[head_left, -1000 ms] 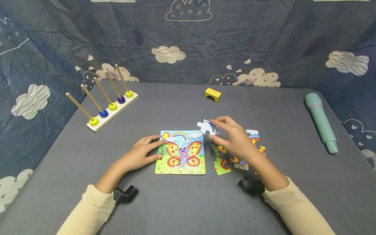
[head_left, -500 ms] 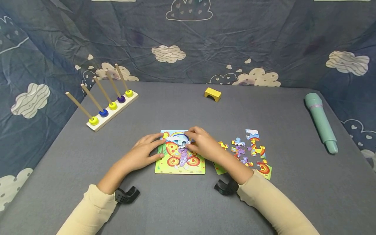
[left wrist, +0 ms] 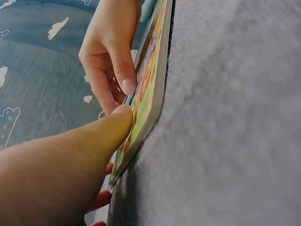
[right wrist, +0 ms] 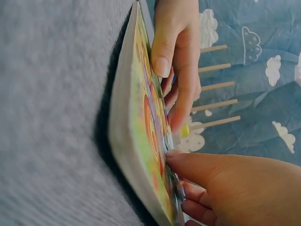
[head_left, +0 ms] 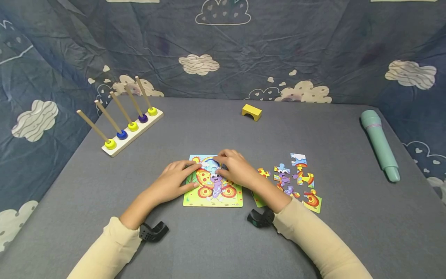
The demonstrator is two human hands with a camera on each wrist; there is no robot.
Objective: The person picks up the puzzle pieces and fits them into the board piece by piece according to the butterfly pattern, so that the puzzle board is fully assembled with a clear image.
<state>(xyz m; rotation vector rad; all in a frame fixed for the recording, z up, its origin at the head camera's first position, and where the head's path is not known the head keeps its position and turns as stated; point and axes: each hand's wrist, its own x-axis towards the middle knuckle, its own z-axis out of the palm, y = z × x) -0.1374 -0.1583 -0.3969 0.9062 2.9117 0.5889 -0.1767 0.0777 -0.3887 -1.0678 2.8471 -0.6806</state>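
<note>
A square butterfly jigsaw board (head_left: 195,200) lies flat on the table in front of me. On its upper part sits a pale blue jigsaw piece (head_left: 210,166), and my right hand (head_left: 240,170) pinches it between thumb and fingers from the right; part of it is hidden under that hand. My left hand (head_left: 170,183) rests on the board's left side with fingers and thumb extended, fingertips close to the piece. The left wrist view has the left thumb (left wrist: 117,120) touching the board's surface. Seen from the right wrist, the right thumb (right wrist: 188,162) is low over the picture.
Right of the board lie several loose jigsaw pieces (head_left: 312,200), some partly under the right forearm. A peg stand (head_left: 120,146) with coloured rings is at the back left. A yellow arch block (head_left: 252,111) and a green toy microphone (head_left: 379,143) stand farther off.
My right hand has carried the jigsaw piece from the board's right side leftward onto its upper part. My left hand has shifted slightly right over the board.
</note>
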